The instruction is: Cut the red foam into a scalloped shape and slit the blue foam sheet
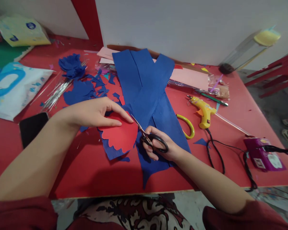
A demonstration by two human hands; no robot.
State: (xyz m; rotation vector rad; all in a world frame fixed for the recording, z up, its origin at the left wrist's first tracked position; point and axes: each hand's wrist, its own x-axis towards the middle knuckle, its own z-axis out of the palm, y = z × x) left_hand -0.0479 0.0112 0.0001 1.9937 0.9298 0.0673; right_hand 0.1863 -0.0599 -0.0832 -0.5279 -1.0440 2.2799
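Observation:
My left hand (103, 113) presses on a red scalloped piece (121, 135), which lies over a smaller blue piece (111, 152). Its thumb and fingers are held around the upper part of the red piece. In my right hand (163, 143) are black-handled scissors (147, 138), with the thumb and fingers at the loops. The blades point up and left, their tips beside the red piece's upper right edge and near my left fingertips. Large blue sheets (146, 86) lie crossed behind and under my right hand.
Blue scraps (79, 91), a blue flower (72, 66) and silvery stems (57, 92) lie left, near a dark phone (32, 127) and wipes pack (16, 86). Rightward are a yellow glue gun (204, 110), yellow handle (187, 126), black cable (216, 148) and purple box (264, 155).

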